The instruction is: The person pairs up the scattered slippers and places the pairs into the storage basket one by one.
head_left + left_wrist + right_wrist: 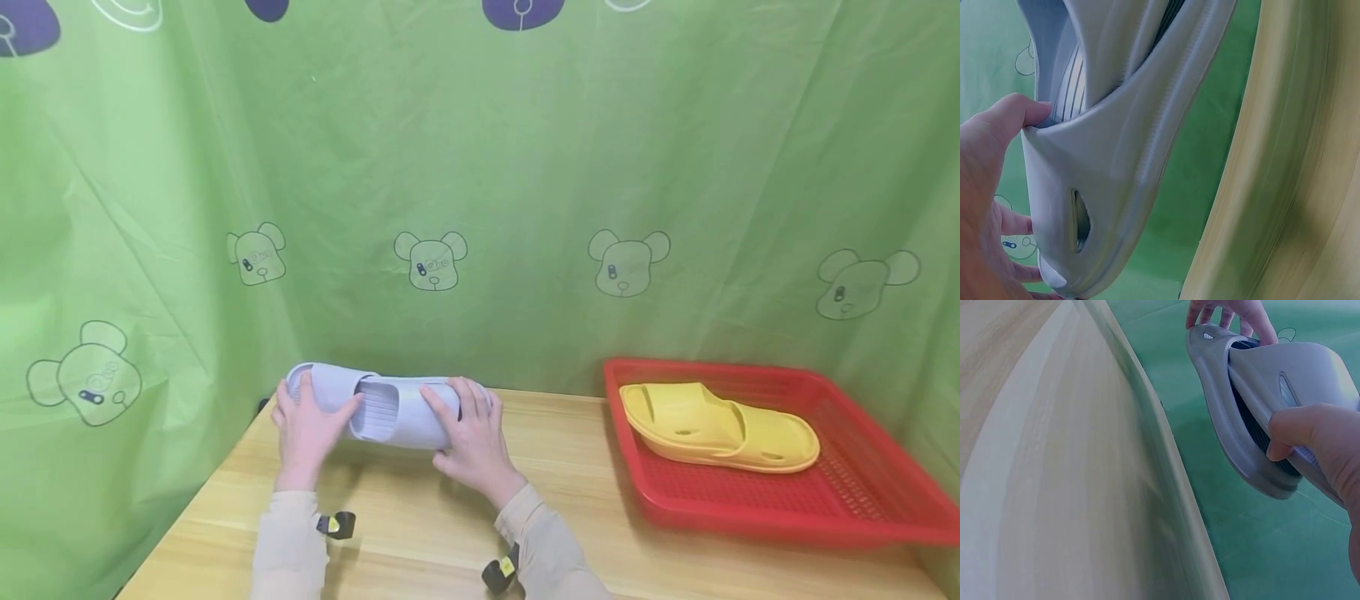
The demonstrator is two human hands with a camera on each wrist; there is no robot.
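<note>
A pair of pale lavender-grey slippers (422,415) is held above the back of the table, one overlapping the other. My left hand (306,432) grips the left slipper (1094,165) by its toe, the thumb hooked at the edge of the strap opening. Around the right slipper (1310,369) my right hand (477,442) curls, its thumb along the underside and fingers over the top. In the right wrist view the soles lie partly against each other, with a dark gap between them.
At the right stands a red plastic basket (750,521) with a pair of yellow slippers (690,421) in it. The wooden table (420,517) ends at a green curtain (525,167) with mouse-head prints behind and at both sides.
</note>
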